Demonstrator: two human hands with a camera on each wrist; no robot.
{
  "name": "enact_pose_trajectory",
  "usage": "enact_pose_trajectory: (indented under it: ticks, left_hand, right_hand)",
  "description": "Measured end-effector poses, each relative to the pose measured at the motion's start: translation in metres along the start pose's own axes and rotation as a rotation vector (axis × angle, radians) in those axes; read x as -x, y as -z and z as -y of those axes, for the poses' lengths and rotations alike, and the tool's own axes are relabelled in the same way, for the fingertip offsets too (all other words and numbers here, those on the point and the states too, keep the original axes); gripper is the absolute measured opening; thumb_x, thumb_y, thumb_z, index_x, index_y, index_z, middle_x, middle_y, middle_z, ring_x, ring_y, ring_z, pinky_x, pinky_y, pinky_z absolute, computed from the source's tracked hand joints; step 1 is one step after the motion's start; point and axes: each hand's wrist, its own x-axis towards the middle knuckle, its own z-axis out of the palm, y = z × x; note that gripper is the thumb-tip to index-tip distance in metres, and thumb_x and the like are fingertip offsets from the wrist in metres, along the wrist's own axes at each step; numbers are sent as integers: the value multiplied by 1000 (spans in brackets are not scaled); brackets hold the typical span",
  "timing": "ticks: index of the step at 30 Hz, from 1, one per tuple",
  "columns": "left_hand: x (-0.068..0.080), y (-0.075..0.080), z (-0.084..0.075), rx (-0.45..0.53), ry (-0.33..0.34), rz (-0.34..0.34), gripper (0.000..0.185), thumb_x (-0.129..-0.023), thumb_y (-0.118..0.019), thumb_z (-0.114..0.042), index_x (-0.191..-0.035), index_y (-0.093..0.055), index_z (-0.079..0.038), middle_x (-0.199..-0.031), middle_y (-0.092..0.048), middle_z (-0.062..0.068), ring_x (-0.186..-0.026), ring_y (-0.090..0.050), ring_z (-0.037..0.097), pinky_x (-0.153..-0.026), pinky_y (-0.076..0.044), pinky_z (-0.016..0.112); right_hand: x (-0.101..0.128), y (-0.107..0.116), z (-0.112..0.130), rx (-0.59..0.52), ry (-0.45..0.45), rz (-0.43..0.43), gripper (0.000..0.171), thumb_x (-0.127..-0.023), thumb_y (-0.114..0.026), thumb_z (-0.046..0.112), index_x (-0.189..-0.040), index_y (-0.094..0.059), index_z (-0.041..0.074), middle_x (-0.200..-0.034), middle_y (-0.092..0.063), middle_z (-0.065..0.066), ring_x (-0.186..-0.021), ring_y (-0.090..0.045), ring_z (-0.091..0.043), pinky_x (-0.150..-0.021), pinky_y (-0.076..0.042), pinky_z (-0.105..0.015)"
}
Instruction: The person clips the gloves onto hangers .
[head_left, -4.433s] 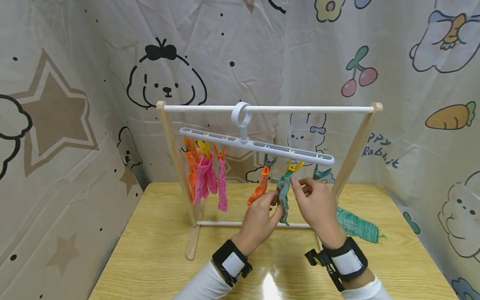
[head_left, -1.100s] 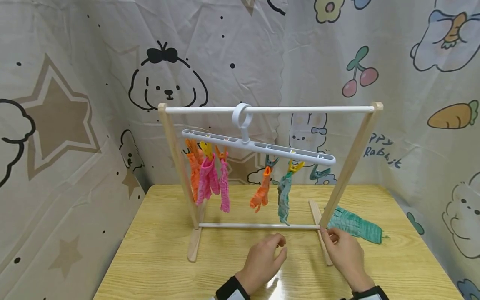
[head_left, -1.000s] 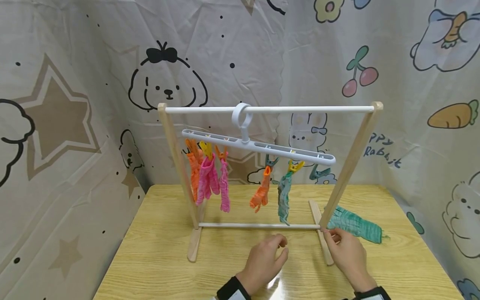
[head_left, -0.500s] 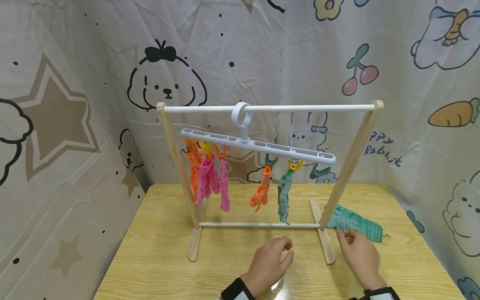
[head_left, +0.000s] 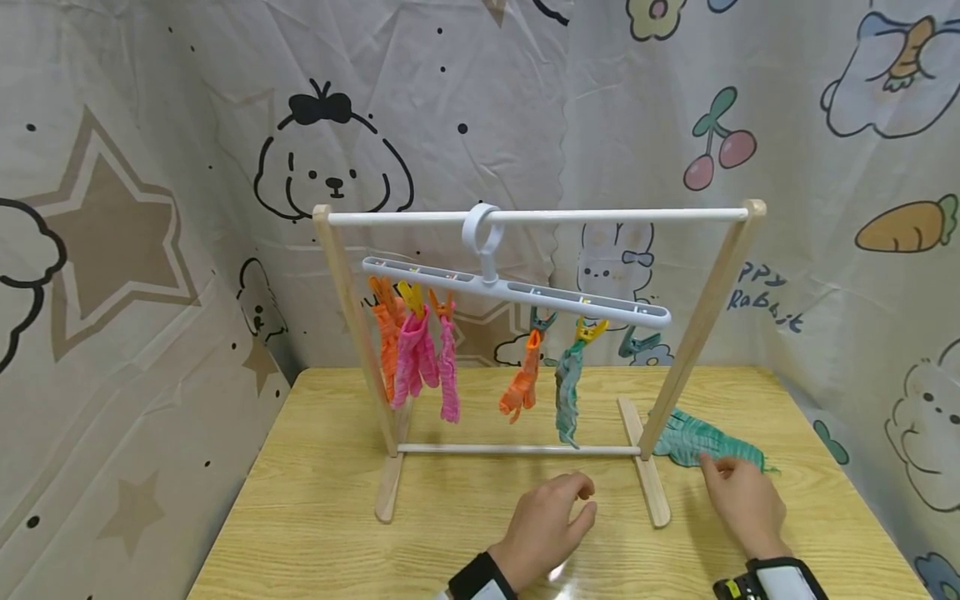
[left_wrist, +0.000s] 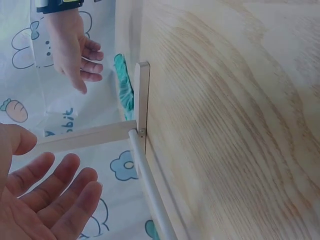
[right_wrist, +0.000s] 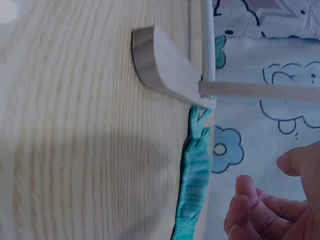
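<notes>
A wooden drying rack (head_left: 352, 333) with a white top rail (head_left: 600, 217) stands on the table (head_left: 315, 517). A white clip hanger (head_left: 510, 292) hangs from the rail by its ring. Clipped to it are orange (head_left: 386, 350) and pink (head_left: 416, 358) socks at the left, another orange sock (head_left: 521, 387) and a grey-green one (head_left: 567, 400) toward the right. A cartoon-printed cloth (head_left: 150, 208) forms the backdrop.

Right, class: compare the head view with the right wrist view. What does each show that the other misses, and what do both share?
Only the head view shows the white plastic clip hanger with orange, pink and teal socks pegged on, and the left hand open above the wooden table. Only the right wrist view shows the rack's curved wooden foot close up. Both show the teal striped sock lying flat and the right hand reaching it.
</notes>
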Motion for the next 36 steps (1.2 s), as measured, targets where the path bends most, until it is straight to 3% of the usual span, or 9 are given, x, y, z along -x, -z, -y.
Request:
enact_pose_trajectory:
  ticks: [9,19,23,29,33,36]
  left_hand:
    - [0,-4,-3,-21,-26,-5,10,-97,-66,-22,-102,-69,-15,-94,-73,-6,-83,-68,4,-61,-44,12]
    - [1,-3,-4,-17,-21,-13,10,-96,-65,-21,-104,-69,-16,-93,-73,-6,-81,-67,3,-59,-42,12]
    - [1,-3,-2,-20,-22,-15,9,-97,-65,-21,-104,-68,-16,-94,-73,-5,-80,-67,4,-58,-41,11]
    - [1,-1,1,-25,-8,-12,8,-97,-65,-22,-103,-68,-18,-93,-73,-6,-77,-63,-3,-57,-40,11]
    - [1,1,2,-30,2,-11,9,-96,-66,-22,-103,-68,-18,-93,-73,-6,-78,-64,-3,-57,-41,11]
    - [1,3,3,-33,4,-10,9,-96,-66,-22,-103,-68,-18,-93,-73,-5,-78,-64,-2,-58,-42,11]
  right_hand:
    - [-11,2,-9,-1,-45,33,58,-102,-48,47,-106,-71,-6,-75,-70,-11,-58,-57,-19,-46,-39,-33]
    - [-24,-4,-11,11,-53,68,52,-100,-51,45,-93,-73,-2,-68,-64,-7,-59,-56,-20,-49,-39,-34]
    - [-31,-9,-13,24,-63,123,51,-99,-51,47,-77,-68,4,-60,-55,-3,-57,-51,-19,-52,-37,-36]
    - [-38,-14,-21,35,-72,192,54,-99,-49,49,-56,-48,16,-51,-41,3,-51,-43,-15,-49,-33,-31]
    - [-42,-15,-25,39,-79,217,55,-99,-47,49,-58,-51,13,-53,-44,1,-52,-45,-16,-50,-34,-31]
    - [-47,-14,-25,54,-86,247,63,-100,-41,55,-72,-63,3,-62,-51,-5,-60,-49,-20,-57,-37,-37]
